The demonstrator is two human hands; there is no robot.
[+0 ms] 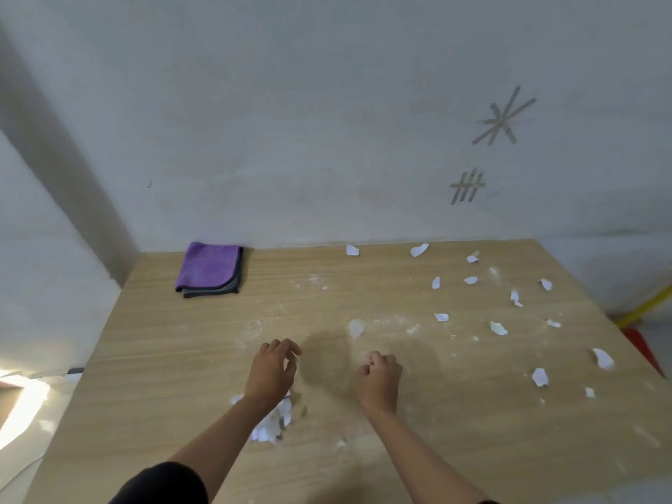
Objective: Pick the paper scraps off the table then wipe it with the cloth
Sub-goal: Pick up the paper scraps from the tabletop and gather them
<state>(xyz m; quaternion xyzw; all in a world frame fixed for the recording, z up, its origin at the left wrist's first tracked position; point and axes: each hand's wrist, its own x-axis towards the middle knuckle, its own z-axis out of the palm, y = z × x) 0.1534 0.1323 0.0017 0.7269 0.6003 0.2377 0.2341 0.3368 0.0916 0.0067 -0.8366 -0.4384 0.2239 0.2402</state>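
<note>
A folded purple cloth [209, 267] lies at the far left of the wooden table [174, 361], by the wall. Several white paper scraps [498, 328] are scattered over the table's right half, and one scrap [356, 327] lies just beyond my hands. A pile of scraps [273, 423] sits partly hidden under my left forearm. My left hand [276, 369] hovers over the middle of the table with its fingers loosely curled, holding nothing. My right hand [380, 380] has its fingers curled in, and a small white bit of paper shows at its fingertips.
White dusty smears [312, 281] mark the tabletop. The wall rises directly behind the table. A yellow handle [647, 303] and a red object [640, 343] lie past the table's right edge. The floor shows to the left.
</note>
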